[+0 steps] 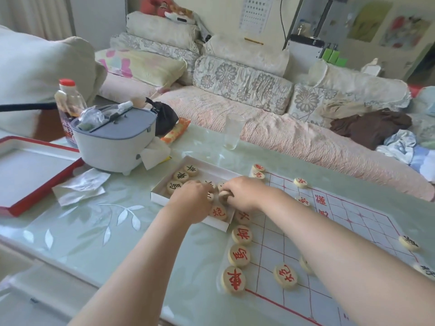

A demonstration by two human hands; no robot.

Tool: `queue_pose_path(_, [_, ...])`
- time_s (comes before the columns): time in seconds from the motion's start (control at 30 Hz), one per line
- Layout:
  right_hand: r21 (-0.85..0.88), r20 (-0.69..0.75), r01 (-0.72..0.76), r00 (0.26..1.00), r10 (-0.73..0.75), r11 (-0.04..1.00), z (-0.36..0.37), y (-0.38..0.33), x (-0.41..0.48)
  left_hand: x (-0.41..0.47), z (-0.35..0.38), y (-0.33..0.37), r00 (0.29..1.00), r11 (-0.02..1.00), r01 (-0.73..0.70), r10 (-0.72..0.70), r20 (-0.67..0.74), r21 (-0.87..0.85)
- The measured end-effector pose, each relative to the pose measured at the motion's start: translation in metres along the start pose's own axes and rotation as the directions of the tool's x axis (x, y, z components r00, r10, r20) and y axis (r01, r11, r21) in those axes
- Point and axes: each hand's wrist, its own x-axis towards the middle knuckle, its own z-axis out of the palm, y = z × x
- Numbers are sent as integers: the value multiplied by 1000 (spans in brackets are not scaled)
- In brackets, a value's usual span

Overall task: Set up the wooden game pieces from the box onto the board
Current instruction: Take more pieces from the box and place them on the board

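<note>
Wooden round game pieces sit in the white cardboard box, ten o'clock of the red-gridded board; right hand pinches one for transfer, left hand grasp unclear.

- We see a red-capped bottle behind a grey-lidded white container on the table.
- At our far left lies a red-rimmed tray, crumpled tissue just beside it.
- A clear glass stands near the floral-cushioned sofa.
</note>
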Motion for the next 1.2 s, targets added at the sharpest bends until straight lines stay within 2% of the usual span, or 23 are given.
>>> queue_pose_path(0.1, [311, -25, -46, 998, 56, 949, 8, 11, -5, -2, 1, 6, 1000, 1000, -12, 12, -7, -21])
queue_pose_path(0.23, [709, -45, -85, 985, 165, 700, 10, 12, -13, -2, -1, 19, 997, 996, -70, 68, -28, -50])
queue_pose_path(0.33, [861, 5, -104, 981, 196, 498, 2, 7, -20, 1, -6, 28, 995, 988, -101, 98, -35, -112])
queue_pose_path(0.4, [893, 25, -116, 978, 209, 435, 1, 6, -21, 4, -8, 31, 993, 987, -109, 103, -62, -119])
queue_pose_path(0.47, [884, 26, -126, 974, 223, 450, 2, 5, -20, 6, -10, 30, 993, 990, -95, 87, -80, -104])
queue_pose_path(0.5, [855, 15, -130, 974, 226, 502, 3, 4, -20, 7, -10, 27, 995, 993, -74, 67, -78, -89])
queue_pose_path(0.6, [592, -17, -94, 991, 129, 800, 2, 0, -22, 4, -11, 18, 999, 999, 23, -24, -41, -24])
queue_pose_path(0.7, [378, 80, -65, 996, 37, 923, 0, -12, -30, 3, -11, 9, 996, 996, 85, -85, -27, 11])
queue_pose_path(0.87, [128, 51, -6, 999, 0, 992, 0, -27, -27, 0, -16, 8, 998, 998, 48, -46, -51, 31])
queue_pose_path(0.97, [59, 22, 15, 1000, -16, 998, 3, -30, -26, -5, -19, 12, 1000, 999, 12, -11, -19, 40])
queue_pose_path(1.13, [312, -60, 16, 998, 3, 950, -7, -10, -36, -3, -20, 20, 996, 998, 47, -51, -75, -49])
queue_pose_path(1.2, [320, -90, -4, 995, 35, 947, -16, 4, -49, -3, -21, 35, 994, 997, 20, -28, -105, -69])
